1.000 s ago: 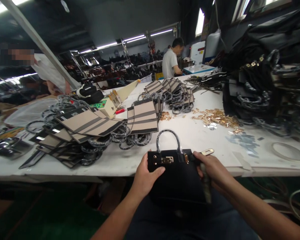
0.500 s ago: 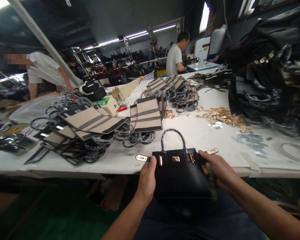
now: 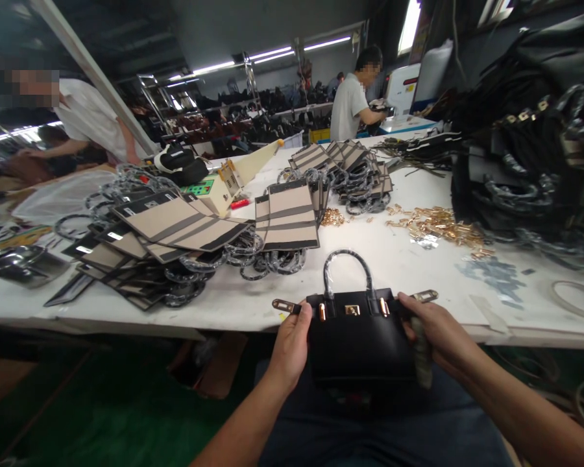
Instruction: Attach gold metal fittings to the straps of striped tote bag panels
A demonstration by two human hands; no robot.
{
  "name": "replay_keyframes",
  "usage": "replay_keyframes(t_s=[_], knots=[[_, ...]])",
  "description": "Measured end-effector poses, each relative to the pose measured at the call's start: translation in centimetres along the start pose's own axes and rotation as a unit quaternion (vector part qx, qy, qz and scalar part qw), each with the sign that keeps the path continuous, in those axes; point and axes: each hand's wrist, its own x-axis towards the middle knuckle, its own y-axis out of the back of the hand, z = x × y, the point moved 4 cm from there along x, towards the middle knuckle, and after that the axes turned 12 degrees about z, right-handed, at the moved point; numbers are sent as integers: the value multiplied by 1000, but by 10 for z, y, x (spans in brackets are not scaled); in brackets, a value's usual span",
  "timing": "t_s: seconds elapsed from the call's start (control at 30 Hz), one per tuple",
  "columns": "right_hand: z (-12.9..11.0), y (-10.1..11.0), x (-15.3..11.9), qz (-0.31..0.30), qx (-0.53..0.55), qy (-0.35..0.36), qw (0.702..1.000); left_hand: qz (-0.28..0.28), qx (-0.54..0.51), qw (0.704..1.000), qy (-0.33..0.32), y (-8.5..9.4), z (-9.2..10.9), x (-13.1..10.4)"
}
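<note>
Between my hands is a small black handbag (image 3: 363, 344), upright at the table's front edge above my lap. Its arched handle (image 3: 348, 256) is wrapped in clear plastic, and a gold turn lock (image 3: 352, 311) sits at the top middle of the front. My left hand (image 3: 292, 347) grips the bag's left upper side, thumb on top, with a metal-tipped strap (image 3: 285, 305) sticking out past it. On the other side, my right hand (image 3: 431, 327) closes on the right upper corner, where a second metal-tipped strap (image 3: 424, 296) juts out. Some fingers of both hands are hidden behind the bag.
Beige-and-black bag panels (image 3: 292, 217) with wrapped handles lie in piles on the white table (image 3: 394, 259). Gold fittings (image 3: 438, 227) are scattered at right, near a heap of black bag parts (image 3: 511, 168). A metal pot (image 3: 24, 264) stands at left. Two co-workers are beyond the table.
The bag and both hands appear slightly further right, as the camera view shifts a little. The hold is unchanged. Across the table, the co-worker at the back has raised a forearm.
</note>
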Motion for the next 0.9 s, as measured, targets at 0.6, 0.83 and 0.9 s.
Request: replay_keyframes(t_s=[0.6,0.83,0.9], knots=[[-77,-59,-140,0,-228,555,800,-57,-89,987,-117,-32,85,-96],[-135,13,-136,-116,-213,517,821,8,47,954,-295,-15,88,-83],[-155,36,-136,-100,-236,504,825,63,85,933,-344,-10,91,-70]])
